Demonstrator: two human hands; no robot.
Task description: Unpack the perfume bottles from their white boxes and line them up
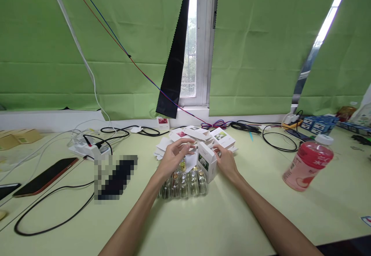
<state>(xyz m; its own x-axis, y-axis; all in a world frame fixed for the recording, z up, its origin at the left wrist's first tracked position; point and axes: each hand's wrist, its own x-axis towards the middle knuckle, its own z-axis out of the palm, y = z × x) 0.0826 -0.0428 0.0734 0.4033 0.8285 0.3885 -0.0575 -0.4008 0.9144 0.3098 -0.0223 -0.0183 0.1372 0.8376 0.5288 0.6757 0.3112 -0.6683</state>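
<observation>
A small white box (205, 162) with a green and white picture stands upright, slightly tilted, in front of me. My right hand (226, 163) grips its right side near the top edge. Just left of the box, my left hand (175, 156) has its fingers curled and thumb drawn in; what sits between the fingertips is too small to make out. Under that hand shows a bottle with a yellow tint (182, 166). Several clear glass bottles (184, 185) with metallic necks stand in tight rows below it. White cartons, some flattened (197, 133), are piled behind my hands.
A pink drink bottle (308, 165) stands to the right. Black cables (246, 127) run along the wall. On the left lie a phone (46, 176), a power strip (89, 147), a looped black cable (55, 231) and a pixelated dark object (116, 178). Blue packages (319, 123) sit at far right.
</observation>
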